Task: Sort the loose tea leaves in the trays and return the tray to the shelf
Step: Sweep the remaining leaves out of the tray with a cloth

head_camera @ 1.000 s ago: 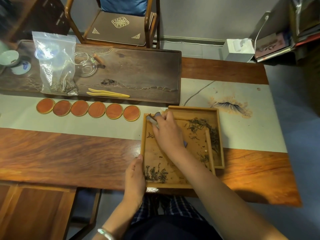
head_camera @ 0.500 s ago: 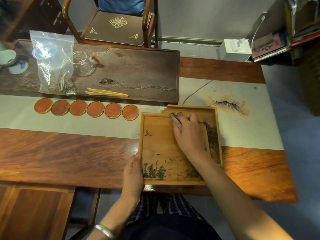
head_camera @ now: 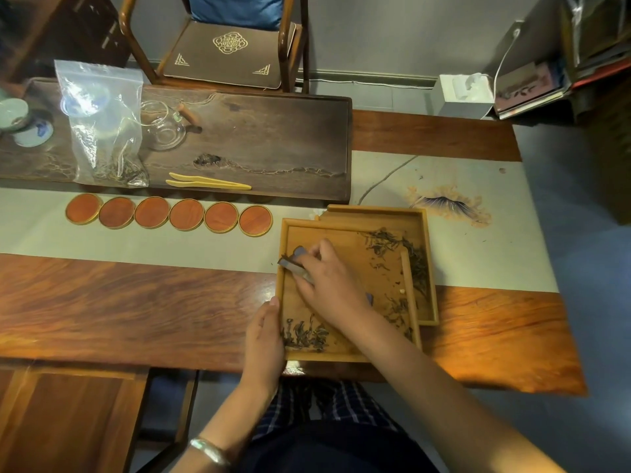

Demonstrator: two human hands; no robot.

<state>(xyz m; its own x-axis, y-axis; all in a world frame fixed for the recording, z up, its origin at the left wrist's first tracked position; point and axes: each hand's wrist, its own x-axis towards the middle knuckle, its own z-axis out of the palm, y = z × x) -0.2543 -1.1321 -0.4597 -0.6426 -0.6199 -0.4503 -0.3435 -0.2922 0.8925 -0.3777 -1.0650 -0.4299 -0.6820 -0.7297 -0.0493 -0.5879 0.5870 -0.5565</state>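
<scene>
two light wooden trays on the table, upper tray (head_camera: 345, 295) overlapping lower tray (head_camera: 423, 268). right hand (head_camera: 327, 285) over upper tray, pinching small tweezers (head_camera: 293, 268) near its left rim. left hand (head_camera: 264, 339) holds upper tray's near-left edge. tea leaves (head_camera: 305, 334) clumped at near-left corner, more leaves (head_camera: 413, 261) along the right. six round coasters (head_camera: 169, 215) in a row, dark tea board (head_camera: 239, 145) behind with plastic bag (head_camera: 102, 124) and bamboo tongs (head_camera: 208, 182).
</scene>
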